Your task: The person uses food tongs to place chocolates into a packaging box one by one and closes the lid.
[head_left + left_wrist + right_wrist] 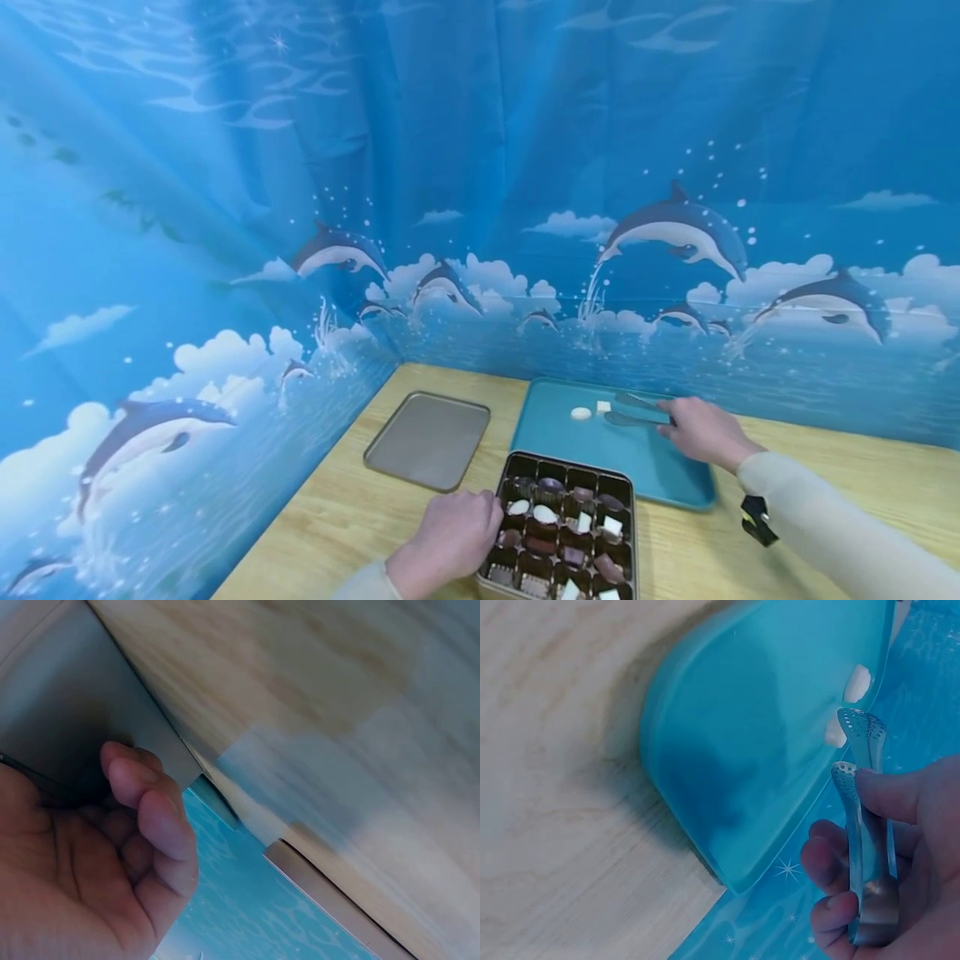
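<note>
My left hand point(453, 533) grips the left rim of a square tin point(633, 533); in the left wrist view its curled fingers point(169, 825) lie along the tin's metal side. Divided into small compartments, the tin holds dark, brownish and white chocolates point(545, 514). My right hand point(705, 429) holds metal tongs point(637, 419) over the teal tray point(555, 433). The tongs' arms stand apart, with perforated tips pointing left. Near those tips, a white cube point(603, 407) and a white round piece point(581, 413) lie on the tray. In the right wrist view, thumb and fingers wrap the tongs point(874, 900).
A grey-brown metal lid or shallow tray point(431, 437) lies on the wooden table point(315, 517), left of the teal tray. Behind the table hangs a blue dolphin-print curtain point(480, 167). A dark strap device point(759, 521) is on the right wrist.
</note>
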Available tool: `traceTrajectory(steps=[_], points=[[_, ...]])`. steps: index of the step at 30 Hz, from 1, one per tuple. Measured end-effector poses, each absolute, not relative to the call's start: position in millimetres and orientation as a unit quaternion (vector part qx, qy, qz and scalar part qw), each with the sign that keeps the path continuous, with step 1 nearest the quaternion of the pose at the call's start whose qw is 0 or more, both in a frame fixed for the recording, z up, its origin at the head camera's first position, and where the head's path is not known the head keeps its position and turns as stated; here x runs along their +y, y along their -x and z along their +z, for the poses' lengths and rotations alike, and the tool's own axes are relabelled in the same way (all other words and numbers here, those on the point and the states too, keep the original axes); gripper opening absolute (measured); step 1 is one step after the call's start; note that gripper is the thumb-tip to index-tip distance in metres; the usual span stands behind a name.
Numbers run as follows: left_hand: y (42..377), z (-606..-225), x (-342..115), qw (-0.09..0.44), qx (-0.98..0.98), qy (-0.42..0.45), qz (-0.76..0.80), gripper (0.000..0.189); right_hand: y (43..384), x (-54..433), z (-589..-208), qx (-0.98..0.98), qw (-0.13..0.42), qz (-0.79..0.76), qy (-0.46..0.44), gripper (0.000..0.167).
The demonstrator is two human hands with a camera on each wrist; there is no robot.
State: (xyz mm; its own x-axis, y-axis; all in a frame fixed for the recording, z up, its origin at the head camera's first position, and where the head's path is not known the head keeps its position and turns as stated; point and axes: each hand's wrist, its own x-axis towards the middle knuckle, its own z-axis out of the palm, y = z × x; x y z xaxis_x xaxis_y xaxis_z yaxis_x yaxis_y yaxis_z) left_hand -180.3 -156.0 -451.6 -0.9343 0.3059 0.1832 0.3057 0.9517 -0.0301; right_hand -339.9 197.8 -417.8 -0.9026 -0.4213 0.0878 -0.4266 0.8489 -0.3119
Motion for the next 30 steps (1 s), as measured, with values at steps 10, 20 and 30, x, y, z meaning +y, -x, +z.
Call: traceTrajectory(steps=[10,20,30], points=[[180.0,-448.1,-154.0,0.096,-0.983,0.158,-0.001,0.034,352.1,188.8,-419.6,-0.962,-0.009,0.154,-0.225,0.048],[180.8,-447.4,-153.0,0.095,-0.984,0.145,-0.035,0.038,355.1,183.8,-420.2,-0.964,-0.007,0.146,-0.224,0.041],[179.7,-450.4,-155.2,0.113,-0.983,0.138,-0.034,0.04,352.8,183.4,-428.4,-0.965,0.006,0.151,-0.215,0.041]])
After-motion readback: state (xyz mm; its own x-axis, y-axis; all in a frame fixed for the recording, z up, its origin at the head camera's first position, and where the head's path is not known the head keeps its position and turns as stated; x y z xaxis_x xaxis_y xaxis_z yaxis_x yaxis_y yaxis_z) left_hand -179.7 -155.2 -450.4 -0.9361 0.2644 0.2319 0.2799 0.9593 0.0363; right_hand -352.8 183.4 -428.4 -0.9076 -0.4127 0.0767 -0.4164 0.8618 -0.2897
